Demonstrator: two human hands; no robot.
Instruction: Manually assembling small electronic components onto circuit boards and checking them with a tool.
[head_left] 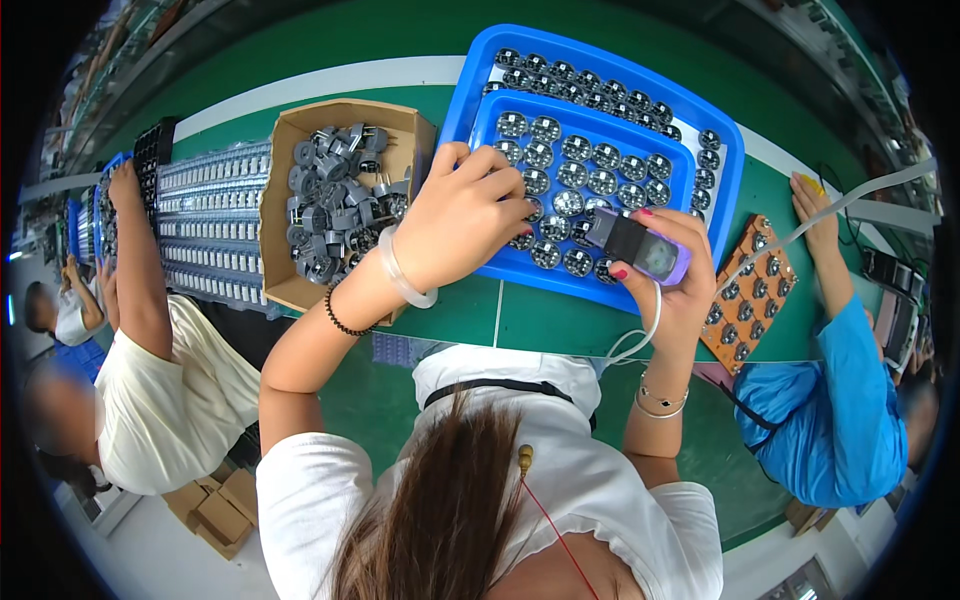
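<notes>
My right hand (688, 275) is wrapped round a small purple and black handheld device (655, 255) with a dark grey end pointing left. A white cable (652, 318) hangs from the device. My left hand (472, 215) is over the left side of the smaller blue tray (590, 105), its fingers curled and pinched together, and I cannot make out what they hold. Rows of small round, clear-topped silvery parts (572, 174) lie in this tray beneath both hands. The smaller tray overlaps a larger blue tray (735, 165) holding similar round parts.
Left of me stands an open cardboard box (285, 125) heaped with grey plug-like parts (335, 195). Beyond it lie clear plastic trays (212, 225) of small parts. An orange board (750, 290) with round parts sits at the right, near a co-worker's hand (815, 215). Another person works at the left.
</notes>
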